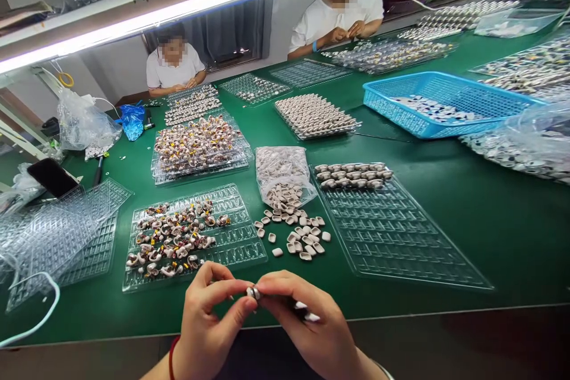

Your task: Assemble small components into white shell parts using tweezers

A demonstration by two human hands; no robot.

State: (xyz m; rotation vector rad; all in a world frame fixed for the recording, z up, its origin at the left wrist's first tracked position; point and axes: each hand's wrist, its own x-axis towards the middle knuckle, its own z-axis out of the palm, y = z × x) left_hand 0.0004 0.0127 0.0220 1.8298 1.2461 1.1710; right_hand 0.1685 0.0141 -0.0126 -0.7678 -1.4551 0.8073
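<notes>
My left hand (212,307) and my right hand (323,323) meet at the table's front edge. Between their fingertips they pinch a small pale earbud-like part (253,293) with a dark band; the fingers cover much of it. A few more whitish pieces (306,311) show within the curled fingers of my right hand. Just beyond my left hand lies a clear tray (243,219) partly filled with wired earbud-like parts (173,237). Loose beige shells (305,243) are scattered past my fingertips, in front of an open plastic bag (281,166) of them.
At right, a clear tray (401,237) has filled rows along its far end. Behind are stacked filled trays (200,145), a tray of beige pieces (316,116) and a blue basket (434,130). A phone (52,178) lies left. Two people in white sit across the table.
</notes>
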